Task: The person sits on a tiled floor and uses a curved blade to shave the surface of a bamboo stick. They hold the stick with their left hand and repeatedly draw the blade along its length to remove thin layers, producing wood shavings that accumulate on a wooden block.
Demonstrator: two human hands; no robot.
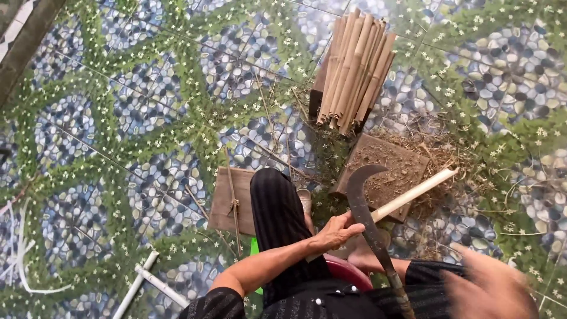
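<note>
My left hand point(338, 229) is closed around the near end of a pale bamboo stick point(419, 190). The stick slants up to the right over a brown wooden block point(387, 162) strewn with shavings. A dark curved blade point(359, 190) with a hooked tip crosses in front of the stick right beside my left hand. Its long handle point(391, 273) runs down toward my lap. My right hand point(493, 289) is a blur at the lower right, a little to the right of the handle, and its grip is unclear.
A bundle of split bamboo sticks point(354, 68) lies on the patterned tile floor beyond the block. A flat wooden board point(231, 201) sits left of my black-trousered leg point(276, 215). White pipes point(147, 283) lie at lower left. A red stool point(349, 273) is under me.
</note>
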